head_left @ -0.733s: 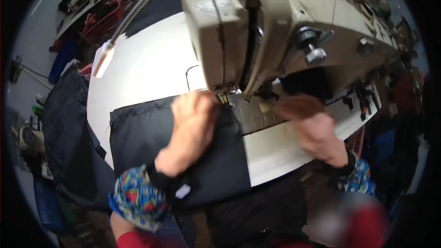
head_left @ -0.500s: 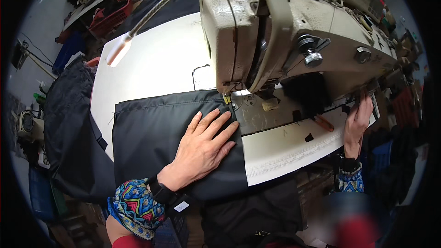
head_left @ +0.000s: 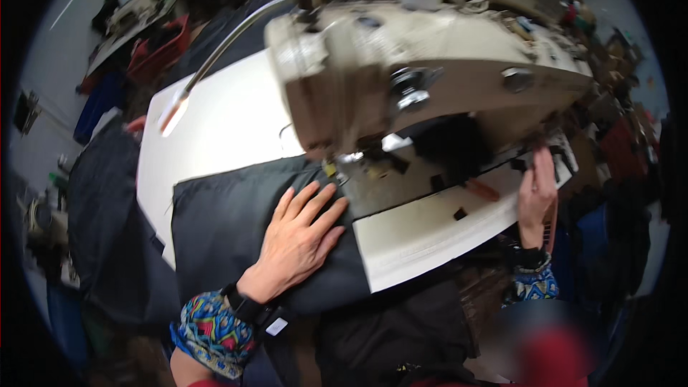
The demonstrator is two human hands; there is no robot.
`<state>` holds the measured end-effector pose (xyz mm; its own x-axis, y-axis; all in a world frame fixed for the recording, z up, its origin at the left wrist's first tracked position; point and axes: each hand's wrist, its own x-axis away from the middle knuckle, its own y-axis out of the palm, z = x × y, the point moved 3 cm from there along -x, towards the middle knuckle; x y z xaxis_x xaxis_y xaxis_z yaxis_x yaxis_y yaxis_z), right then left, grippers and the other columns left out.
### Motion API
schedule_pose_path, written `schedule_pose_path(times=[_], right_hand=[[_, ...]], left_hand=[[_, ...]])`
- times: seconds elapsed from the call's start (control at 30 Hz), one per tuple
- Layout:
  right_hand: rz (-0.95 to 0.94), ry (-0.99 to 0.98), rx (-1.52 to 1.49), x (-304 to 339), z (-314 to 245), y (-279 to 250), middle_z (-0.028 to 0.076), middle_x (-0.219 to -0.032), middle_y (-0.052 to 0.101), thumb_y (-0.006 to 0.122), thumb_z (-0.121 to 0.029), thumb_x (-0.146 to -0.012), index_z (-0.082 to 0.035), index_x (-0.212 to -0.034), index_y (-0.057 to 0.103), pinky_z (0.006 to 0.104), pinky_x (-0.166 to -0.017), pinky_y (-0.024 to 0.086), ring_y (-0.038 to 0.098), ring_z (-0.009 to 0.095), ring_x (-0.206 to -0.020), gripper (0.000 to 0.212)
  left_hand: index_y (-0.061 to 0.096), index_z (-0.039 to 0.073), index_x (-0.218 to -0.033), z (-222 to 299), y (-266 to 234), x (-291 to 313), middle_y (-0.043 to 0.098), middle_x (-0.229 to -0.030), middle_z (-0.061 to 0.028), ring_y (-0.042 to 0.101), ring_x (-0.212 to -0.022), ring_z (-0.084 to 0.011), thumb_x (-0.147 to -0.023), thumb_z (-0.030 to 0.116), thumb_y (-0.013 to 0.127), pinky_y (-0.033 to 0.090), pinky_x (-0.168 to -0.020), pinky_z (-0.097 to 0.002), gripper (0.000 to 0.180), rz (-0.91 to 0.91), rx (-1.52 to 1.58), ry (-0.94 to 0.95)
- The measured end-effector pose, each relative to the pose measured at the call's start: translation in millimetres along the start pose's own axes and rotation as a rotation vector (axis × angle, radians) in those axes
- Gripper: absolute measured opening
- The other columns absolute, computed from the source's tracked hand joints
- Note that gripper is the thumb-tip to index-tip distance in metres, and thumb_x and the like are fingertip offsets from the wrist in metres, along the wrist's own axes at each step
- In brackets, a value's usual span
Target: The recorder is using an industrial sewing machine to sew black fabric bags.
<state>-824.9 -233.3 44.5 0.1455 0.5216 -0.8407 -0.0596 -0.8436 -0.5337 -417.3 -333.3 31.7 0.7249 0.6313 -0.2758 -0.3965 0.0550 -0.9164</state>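
Observation:
My left hand (head_left: 294, 240) lies flat, fingers spread, on a piece of black fabric (head_left: 222, 244). Its fingertips are just short of the presser foot area (head_left: 331, 170), where the fabric's far right corner sits under the head of a cream sewing machine (head_left: 337, 93). Motion blur smears the machine, so I cannot tell whether the needle is down. At the machine's right end, my right hand (head_left: 539, 193) reaches up with fingers stretched out toward the base of the pillar. Its fingertips are blurred against dark bits there, and no held thing shows.
An orange-handled tool (head_left: 482, 189) and a dark scrap (head_left: 459, 213) lie on the white table (head_left: 401, 251). Black cloth (head_left: 455, 147) is bunched under the machine arm. A lit lamp (head_left: 174, 115) hangs over the left side. More dark fabric (head_left: 107, 222) drapes beyond the table's left edge.
The whole view has shifted and blurred, with the machine appearing further left. My left hand stays flat on the fabric, and my right hand remains by the pillar's base.

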Motion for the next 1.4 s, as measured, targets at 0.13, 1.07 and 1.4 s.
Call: schedule_pose_path(times=[0.13,1.07,1.4], right_hand=[[-0.846,0.153,-0.836,16.9,-90.8,-33.1,0.011,-0.096,0.076,0.062,0.000,-0.088,-0.003,-0.095,0.078,0.0360,-0.086,0.057,0.073,0.027,-0.093,0.017],[-1.674,0.986,-1.546,163.1,-229.8,-138.4,0.001,-0.065,0.062,0.074,-0.022,-0.096,0.000,-0.074,0.058,0.0215,-0.050,0.054,0.062,0.005,-0.058,0.035],[-0.878,0.325,-1.189,136.3,-215.5,-146.5,0.011,-0.093,0.074,0.066,-0.011,-0.096,-0.004,-0.110,0.072,0.0320,-0.073,0.060,0.073,0.023,-0.081,0.017]], left_hand=[[0.060,0.014,-0.138,-12.0,-0.5,18.8,0.054,-0.145,-0.0106,0.045,-0.138,-0.0324,-0.096,0.028,0.065,0.032,-0.117,-0.0510,0.044,-0.011,-0.073,-0.042],[0.066,0.021,-0.127,210.0,22.4,250.1,0.057,-0.132,-0.0049,0.049,-0.124,-0.0269,-0.093,0.037,0.066,0.024,-0.115,-0.0535,0.038,0.171,-0.255,-0.034],[0.077,0.022,-0.103,213.6,-0.4,235.4,0.066,-0.094,0.0111,0.054,-0.084,-0.0048,-0.080,0.016,0.069,0.023,-0.111,-0.0400,0.025,0.305,-0.196,0.023]])
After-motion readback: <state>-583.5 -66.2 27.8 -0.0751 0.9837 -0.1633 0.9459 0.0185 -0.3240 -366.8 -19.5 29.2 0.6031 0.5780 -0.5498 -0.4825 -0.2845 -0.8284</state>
